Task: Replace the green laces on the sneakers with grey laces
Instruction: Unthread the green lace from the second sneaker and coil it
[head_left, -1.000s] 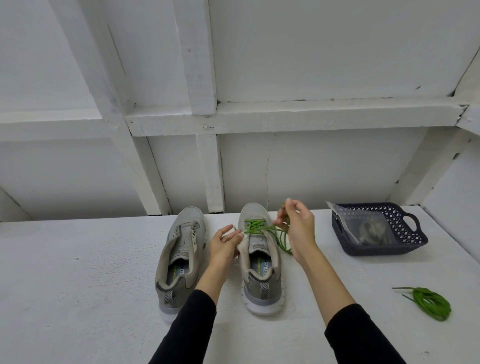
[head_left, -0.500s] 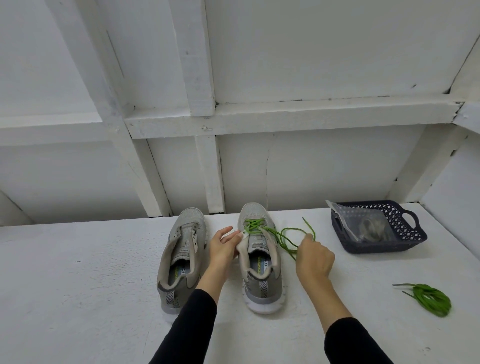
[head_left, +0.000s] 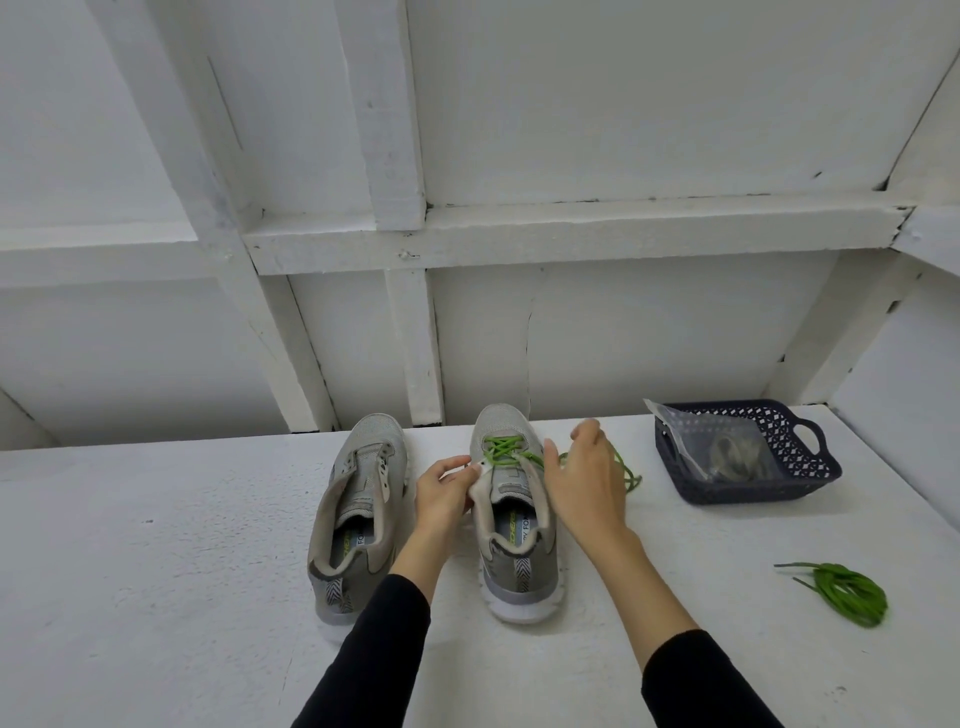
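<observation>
The right sneaker (head_left: 511, 512) is steadied by the left hand (head_left: 444, 491) pinching its eyelet flap, while the green lace (head_left: 506, 451), seemingly pinched by the right hand (head_left: 584, 480), is best drawn out gently, row by row.

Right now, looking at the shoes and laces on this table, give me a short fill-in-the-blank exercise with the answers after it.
1. The sneaker with green lace stands to the ____ of the unlaced sneaker.
2. The clear bag of grey laces lies in the dark blue ____.
3. The coiled green lace lies on the table, apart from both ____.
4. The left hand holds the laced sneaker's ____ side.

Missing words: right; basket; sneakers; left
</observation>
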